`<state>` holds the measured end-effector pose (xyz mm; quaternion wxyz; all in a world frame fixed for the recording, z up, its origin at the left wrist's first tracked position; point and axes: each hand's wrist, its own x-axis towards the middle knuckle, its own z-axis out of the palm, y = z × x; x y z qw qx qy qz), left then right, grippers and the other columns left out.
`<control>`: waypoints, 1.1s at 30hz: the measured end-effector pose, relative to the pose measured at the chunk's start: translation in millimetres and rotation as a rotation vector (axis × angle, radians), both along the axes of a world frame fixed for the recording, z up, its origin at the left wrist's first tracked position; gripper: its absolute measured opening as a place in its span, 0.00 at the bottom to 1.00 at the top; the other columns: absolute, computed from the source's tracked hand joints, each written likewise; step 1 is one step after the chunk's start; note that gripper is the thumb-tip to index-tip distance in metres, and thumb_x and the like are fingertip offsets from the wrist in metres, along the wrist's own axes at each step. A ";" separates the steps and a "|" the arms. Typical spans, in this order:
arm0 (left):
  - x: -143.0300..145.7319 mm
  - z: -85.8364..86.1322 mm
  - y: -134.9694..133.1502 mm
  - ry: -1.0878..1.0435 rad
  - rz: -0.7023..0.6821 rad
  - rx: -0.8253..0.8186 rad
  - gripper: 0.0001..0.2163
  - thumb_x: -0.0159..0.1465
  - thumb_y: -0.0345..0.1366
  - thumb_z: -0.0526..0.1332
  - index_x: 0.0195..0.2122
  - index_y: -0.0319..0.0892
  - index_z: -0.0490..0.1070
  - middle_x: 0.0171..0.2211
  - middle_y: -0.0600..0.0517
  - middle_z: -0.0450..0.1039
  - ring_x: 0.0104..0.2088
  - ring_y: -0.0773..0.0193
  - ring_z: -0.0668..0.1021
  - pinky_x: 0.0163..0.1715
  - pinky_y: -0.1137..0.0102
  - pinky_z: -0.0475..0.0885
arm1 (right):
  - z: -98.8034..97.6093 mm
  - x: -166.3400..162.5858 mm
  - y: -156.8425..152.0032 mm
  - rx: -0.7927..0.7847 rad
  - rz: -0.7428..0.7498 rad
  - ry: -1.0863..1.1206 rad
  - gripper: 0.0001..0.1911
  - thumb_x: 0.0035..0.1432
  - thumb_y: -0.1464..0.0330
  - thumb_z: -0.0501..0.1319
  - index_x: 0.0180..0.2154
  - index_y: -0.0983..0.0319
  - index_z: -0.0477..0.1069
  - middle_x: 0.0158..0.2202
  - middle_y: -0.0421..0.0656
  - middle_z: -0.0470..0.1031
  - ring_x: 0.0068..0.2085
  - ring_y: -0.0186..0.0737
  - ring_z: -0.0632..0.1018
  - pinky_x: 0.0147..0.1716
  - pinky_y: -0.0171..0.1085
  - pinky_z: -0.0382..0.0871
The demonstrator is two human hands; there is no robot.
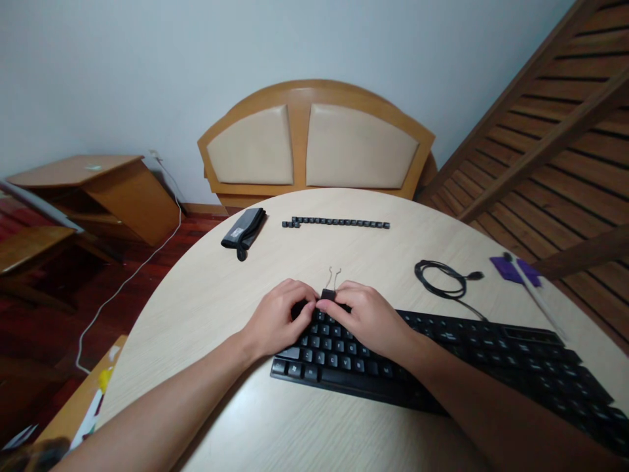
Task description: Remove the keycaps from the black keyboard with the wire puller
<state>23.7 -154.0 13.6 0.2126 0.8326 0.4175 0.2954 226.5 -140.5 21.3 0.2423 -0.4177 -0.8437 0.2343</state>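
Right now a small black block with two thin, bent metal wires (327, 295) sits up over the left part of a long black plastic keyboard (358, 378); the right hand (376, 319) is pinching it, the left hand (285, 316) curls in beside it, whether gripping I can't tell. A line of loose black keycaps (344, 222) lies off already, many remain seated, and the hands hide the keyboard's far-left corner. Around: a folded dark-grey fabric pouch (244, 227), a coiled black cable (439, 278), a purple cloth (514, 270), none blocking the hands.
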 end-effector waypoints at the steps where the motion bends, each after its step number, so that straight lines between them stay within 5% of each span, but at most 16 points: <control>1: -0.6 0.7 -0.2 0.000 -0.025 0.009 0.04 0.65 0.32 0.57 0.37 0.42 0.71 0.41 0.49 0.76 0.43 0.58 0.75 0.46 0.61 0.70 | 0.6 0.0 0.3 -0.010 0.001 0.007 0.22 0.67 0.58 0.55 0.24 0.61 0.73 0.26 0.43 0.74 0.34 0.39 0.75 0.35 0.36 0.65; 10: -2.9 -2.7 1.2 -0.076 -0.074 -0.106 0.04 0.61 0.33 0.63 0.37 0.44 0.72 0.45 0.49 0.75 0.48 0.57 0.75 0.51 0.58 0.69 | -4.7 2.7 6.0 -0.252 -0.056 0.207 0.20 0.67 0.57 0.55 0.32 0.61 0.79 0.32 0.43 0.81 0.33 0.40 0.79 0.33 0.35 0.67; 33: -3.9 -4.7 -0.2 -0.111 -0.097 -0.140 0.08 0.64 0.36 0.64 0.44 0.45 0.73 0.43 0.48 0.77 0.47 0.58 0.76 0.51 0.59 0.69 | -2.8 0.7 11.2 -0.478 -0.054 0.471 0.19 0.60 0.52 0.61 0.31 0.63 0.73 0.28 0.43 0.80 0.32 0.41 0.81 0.36 0.36 0.72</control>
